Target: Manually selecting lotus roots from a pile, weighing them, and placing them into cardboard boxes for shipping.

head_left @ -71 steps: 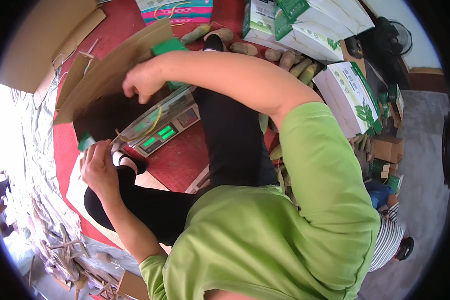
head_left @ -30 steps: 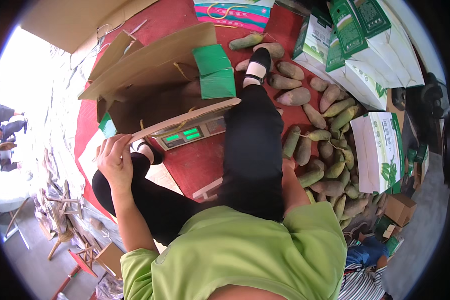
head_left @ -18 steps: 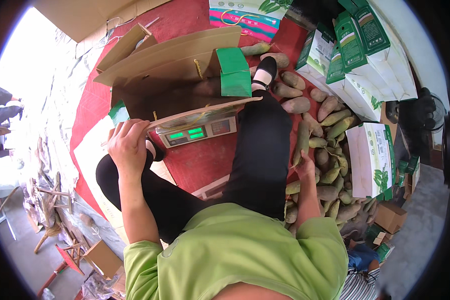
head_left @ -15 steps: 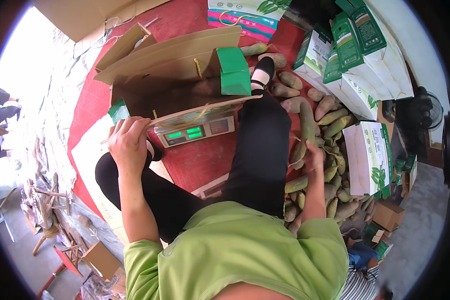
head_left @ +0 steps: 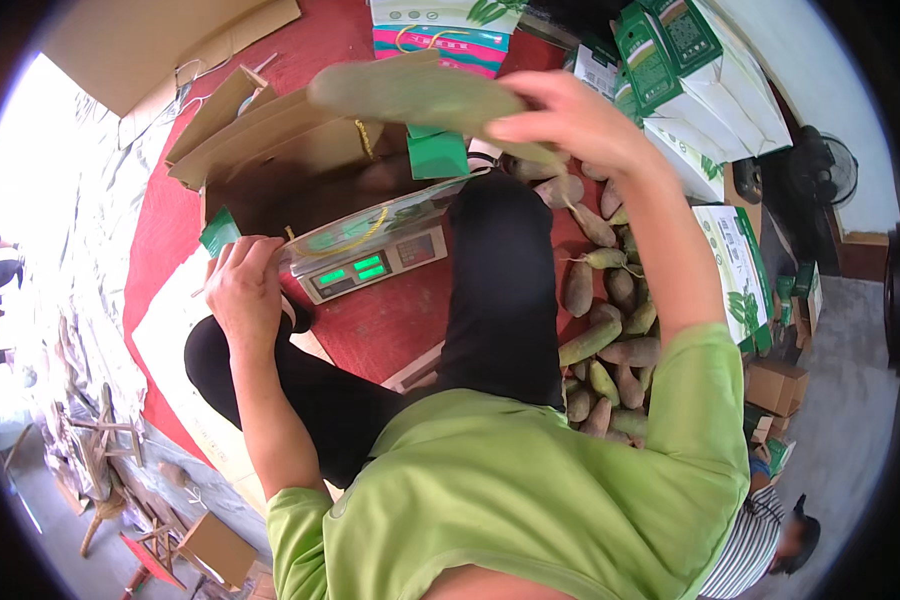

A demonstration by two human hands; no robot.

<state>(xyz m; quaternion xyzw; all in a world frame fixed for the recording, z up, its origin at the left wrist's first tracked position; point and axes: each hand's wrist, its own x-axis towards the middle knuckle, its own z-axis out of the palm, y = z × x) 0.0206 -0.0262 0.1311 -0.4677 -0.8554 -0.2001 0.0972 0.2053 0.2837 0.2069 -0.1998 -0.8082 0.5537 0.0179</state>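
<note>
Smeared a little by motion, a long green radish (head_left: 410,95) is raised over the carton, its thin root trailing to the right. My right hand (head_left: 575,120) is closed round its thicker-looking right part. The open cardboard carton (head_left: 290,145), with yellow cord handles and green end flaps, stands on a digital scale (head_left: 375,265) with lit green readouts. My left hand (head_left: 245,295) pinches the carton's near panel at its left corner. Inside, the carton is dark, and its contents are hard to make out. A heap of radishes (head_left: 620,350) lies to the right of my leg.
Green-and-white cartons (head_left: 700,90) stand at the far right, with another carton (head_left: 735,270) beside the heap. A fan (head_left: 825,170) is near the wall. Wooden stools (head_left: 155,555) stand at left. A person in a striped top (head_left: 755,540) is at lower right.
My right hand has lifted the long radish from the heap, up and leftward over the carton. My left hand stays on the carton's corner. The view has shifted slightly.
</note>
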